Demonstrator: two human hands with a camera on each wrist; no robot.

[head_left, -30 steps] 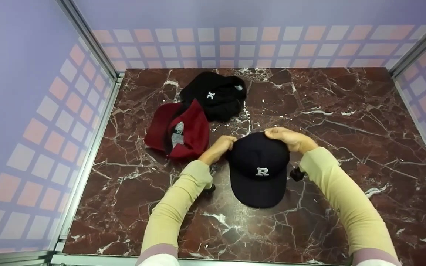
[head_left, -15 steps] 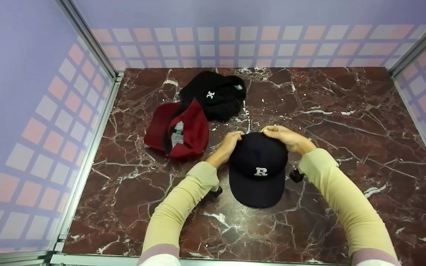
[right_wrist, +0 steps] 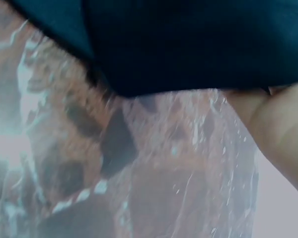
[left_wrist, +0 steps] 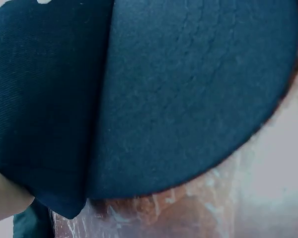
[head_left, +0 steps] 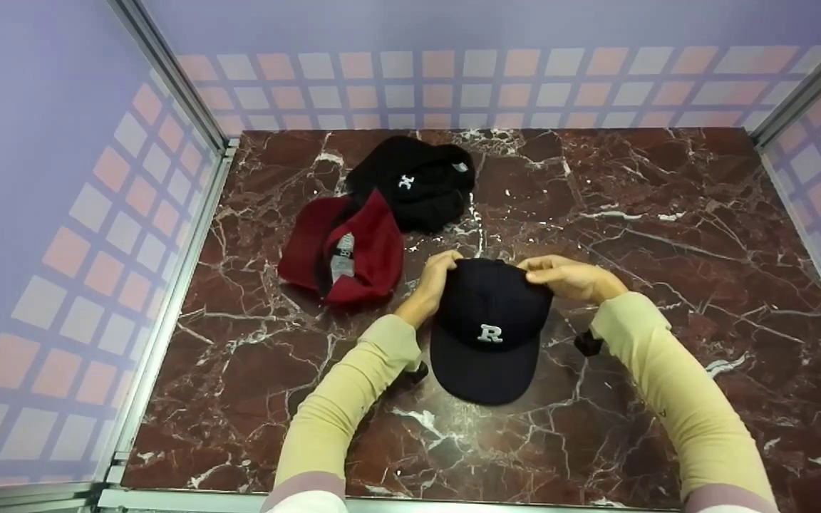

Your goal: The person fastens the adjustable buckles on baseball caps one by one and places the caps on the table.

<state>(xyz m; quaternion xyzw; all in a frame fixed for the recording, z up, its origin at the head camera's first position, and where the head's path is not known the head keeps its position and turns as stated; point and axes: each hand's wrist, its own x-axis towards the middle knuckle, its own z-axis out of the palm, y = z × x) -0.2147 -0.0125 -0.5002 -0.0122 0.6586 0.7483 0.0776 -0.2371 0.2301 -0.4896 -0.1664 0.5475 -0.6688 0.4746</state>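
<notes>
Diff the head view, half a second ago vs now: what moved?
The dark R cap shifted slightly left, its brim swinging left. The right hand moved a little right and nearer the person; the left hand slightly left. No new grip or release: both hold the cap. Unchanged: red cap, black cap.

Both of the person's arms reach forward, the left arm (head_left: 336, 413) slanting in toward the middle, the right arm (head_left: 695, 420) angling across to meet it. Pale yellow sleeves (head_left: 667, 370) end in turned-back cuffs (head_left: 630, 320), leaving the wrists (head_left: 608, 288) bare. The left hand (head_left: 432, 285) shows its back, fingers (head_left: 445, 259) bent over; their tips are hidden, so I can't say quite how they lie. The right hand (head_left: 573, 279) (easier to read from here) points leftward, thumb (head_left: 544, 275) stretched along, fingers bent beyond it. The hands sit nearly level, slightly apart.
</notes>
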